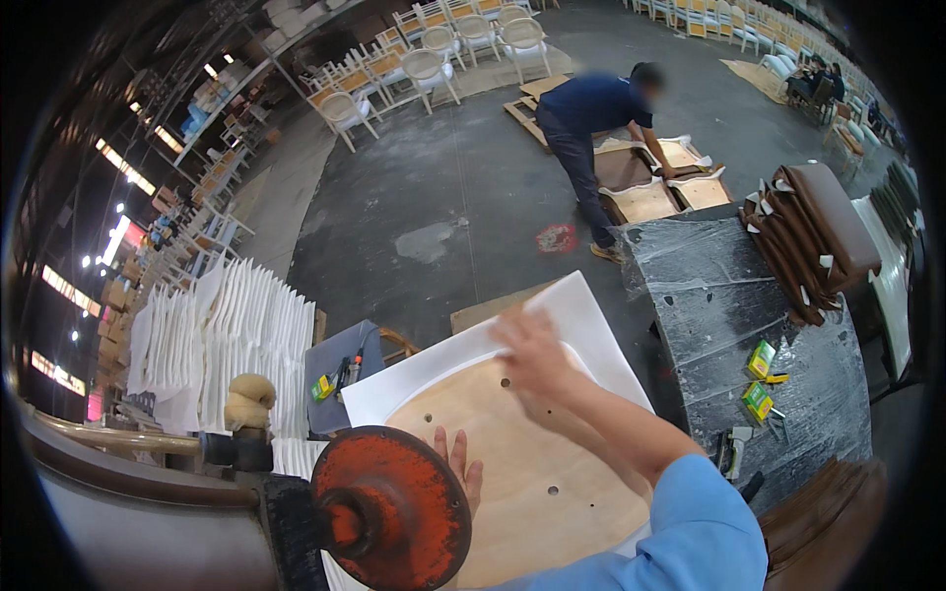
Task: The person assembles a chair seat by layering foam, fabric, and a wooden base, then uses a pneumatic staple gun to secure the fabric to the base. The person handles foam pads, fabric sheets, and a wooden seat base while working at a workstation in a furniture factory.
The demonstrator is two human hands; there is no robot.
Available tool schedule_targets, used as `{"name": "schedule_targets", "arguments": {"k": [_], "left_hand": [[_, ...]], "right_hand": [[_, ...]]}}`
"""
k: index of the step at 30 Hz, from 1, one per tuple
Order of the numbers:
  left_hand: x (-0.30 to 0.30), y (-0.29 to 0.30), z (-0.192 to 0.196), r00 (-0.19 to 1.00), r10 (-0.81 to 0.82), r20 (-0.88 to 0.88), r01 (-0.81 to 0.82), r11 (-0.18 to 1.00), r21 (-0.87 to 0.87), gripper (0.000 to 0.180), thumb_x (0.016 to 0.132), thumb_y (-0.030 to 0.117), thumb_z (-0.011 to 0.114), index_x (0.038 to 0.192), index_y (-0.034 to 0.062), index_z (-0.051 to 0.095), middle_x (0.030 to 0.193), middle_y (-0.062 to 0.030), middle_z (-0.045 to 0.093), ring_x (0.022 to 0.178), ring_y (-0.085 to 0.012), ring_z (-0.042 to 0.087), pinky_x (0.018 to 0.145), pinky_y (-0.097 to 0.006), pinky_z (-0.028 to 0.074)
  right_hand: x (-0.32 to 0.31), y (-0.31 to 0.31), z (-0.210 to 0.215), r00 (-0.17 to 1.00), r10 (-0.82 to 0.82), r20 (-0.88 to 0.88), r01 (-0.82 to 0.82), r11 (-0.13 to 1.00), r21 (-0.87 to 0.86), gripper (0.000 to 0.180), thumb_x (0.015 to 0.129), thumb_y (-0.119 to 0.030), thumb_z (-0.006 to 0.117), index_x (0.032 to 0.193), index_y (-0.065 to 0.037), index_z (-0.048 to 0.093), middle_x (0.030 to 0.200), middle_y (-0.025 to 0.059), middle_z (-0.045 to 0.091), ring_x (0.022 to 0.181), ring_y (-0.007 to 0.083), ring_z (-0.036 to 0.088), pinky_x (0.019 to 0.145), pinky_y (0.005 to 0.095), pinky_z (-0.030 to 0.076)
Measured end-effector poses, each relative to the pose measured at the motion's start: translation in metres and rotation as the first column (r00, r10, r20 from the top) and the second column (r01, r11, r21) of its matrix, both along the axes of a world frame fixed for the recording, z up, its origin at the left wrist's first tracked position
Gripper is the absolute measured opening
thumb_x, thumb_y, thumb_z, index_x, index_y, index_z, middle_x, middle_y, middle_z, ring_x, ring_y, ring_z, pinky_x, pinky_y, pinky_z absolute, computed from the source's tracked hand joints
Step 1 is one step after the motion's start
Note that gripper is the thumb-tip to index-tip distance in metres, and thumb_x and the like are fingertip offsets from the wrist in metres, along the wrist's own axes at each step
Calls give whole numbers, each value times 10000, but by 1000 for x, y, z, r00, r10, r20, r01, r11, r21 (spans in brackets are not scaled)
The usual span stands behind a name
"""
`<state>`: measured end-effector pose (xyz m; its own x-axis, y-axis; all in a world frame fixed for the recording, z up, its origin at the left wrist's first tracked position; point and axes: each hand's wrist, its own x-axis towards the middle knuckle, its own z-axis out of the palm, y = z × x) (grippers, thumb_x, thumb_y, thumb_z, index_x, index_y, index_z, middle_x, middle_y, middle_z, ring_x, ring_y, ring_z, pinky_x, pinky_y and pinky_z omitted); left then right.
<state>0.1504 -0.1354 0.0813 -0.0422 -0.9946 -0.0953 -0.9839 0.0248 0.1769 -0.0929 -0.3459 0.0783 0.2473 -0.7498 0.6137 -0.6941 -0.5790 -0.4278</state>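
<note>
A pale plywood panel (493, 424) with rounded edges and several drilled holes lies in front of me on a white foam sheet (589, 313), whose corners stick out past the wood. My left hand (461, 465) rests on the panel's left part with fingers spread; the orange-red disc in front hides much of it. At the panel's far edge, over the white sheet, is my right hand (537, 347). Motion smears its fingers, so whether it holds anything cannot be made out.
A worn orange-red disc (414, 502) of a machine juts in at lower left. Beyond it stand stacked white sheets (222, 345) and a grey bin (325, 357). On the right, a film-covered table (700, 295) bears brown cushions (823, 222) and small boxes (757, 402). A co-worker (591, 108) bends over panels.
</note>
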Motion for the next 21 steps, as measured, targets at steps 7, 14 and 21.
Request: {"name": "schedule_targets", "arguments": {"k": [7,14,21], "left_hand": [[-14,-27,7,994,-24,-108,28,999,35,717,1104,514,551,1745,220,420,1864,-186,201,1700,-524,102,1344,-694,24],[-9,-18,4,998,-11,-69,14,998,56,724,1106,517,541,1749,210,411,1864,-186,201,1700,-526,91,1340,-698,22],[-6,-10,1,990,-10,-143,9,1000,-11,648,1096,400,593,1683,139,510,1821,-214,311,1680,-521,199,1346,-679,79]], "right_hand": [[-96,11,-9,864,-477,161,354,803,478,259,883,-66,783,1141,-60,759,1209,175,717,1177,396,665,1016,500,537],[-28,69,-24,948,-95,305,-9,947,322,186,932,-26,727,1116,-47,730,1078,157,681,986,370,726,843,483,592],[-47,82,0,955,-207,211,111,913,392,413,975,-238,788,1360,-111,713,1426,182,640,1317,413,611,1093,593,458]]}}
